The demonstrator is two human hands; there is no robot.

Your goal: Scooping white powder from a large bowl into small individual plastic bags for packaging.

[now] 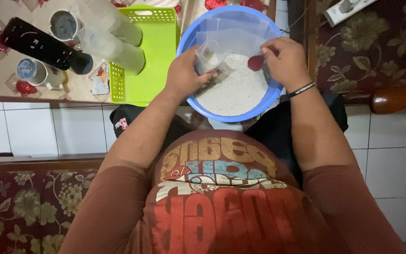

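A blue plastic basin (264,101) rests between my knees, half filled with white grainy powder (240,87). Over it, my left hand (184,73) grips a small clear plastic cup (207,56) tipped into the mouth of a clear plastic bag (240,35). My right hand (285,59) pinches the bag's right edge, holding it spread. A small red patch (255,62) shows by the right fingers; I cannot tell what it is. A black wristband (301,89) circles my right wrist.
A lime green perforated tray (158,56) lies left of the basin with two pale cylindrical containers (118,40) across it. A black elongated device (38,44) and two metal cups (64,23) stand on the patterned tablecloth. Floral cushions flank me, and white floor tiles lie below.
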